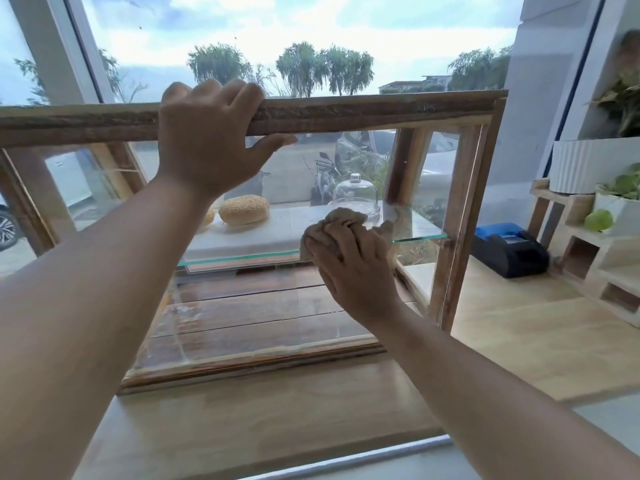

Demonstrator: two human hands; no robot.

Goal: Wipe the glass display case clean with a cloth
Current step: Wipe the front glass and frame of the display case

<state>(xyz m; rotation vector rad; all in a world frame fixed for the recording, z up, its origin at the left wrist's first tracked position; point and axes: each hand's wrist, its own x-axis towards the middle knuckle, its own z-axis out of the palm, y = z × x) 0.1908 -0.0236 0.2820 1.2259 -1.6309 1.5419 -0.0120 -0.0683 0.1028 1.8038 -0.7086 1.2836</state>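
A wood-framed glass display case (460, 209) stands on a pale wooden counter in front of a big window. My left hand (211, 140) grips the case's top wooden rail (363, 110), fingers curled over it, thumb under. My right hand (353, 261) presses a bunched tan cloth (346, 216) against the near glass pane, level with the inner glass shelf (419, 237). Inside on the shelf sit a seeded bread loaf (244, 209) on a white slab and a clear glass dome (355, 194).
A black and blue receipt printer (509, 249) sits right of the case. Further right a stepped wooden rack (588, 261) holds white planters with green plants and a green fruit (599, 220). The counter's front edge (346, 455) runs below my arms.
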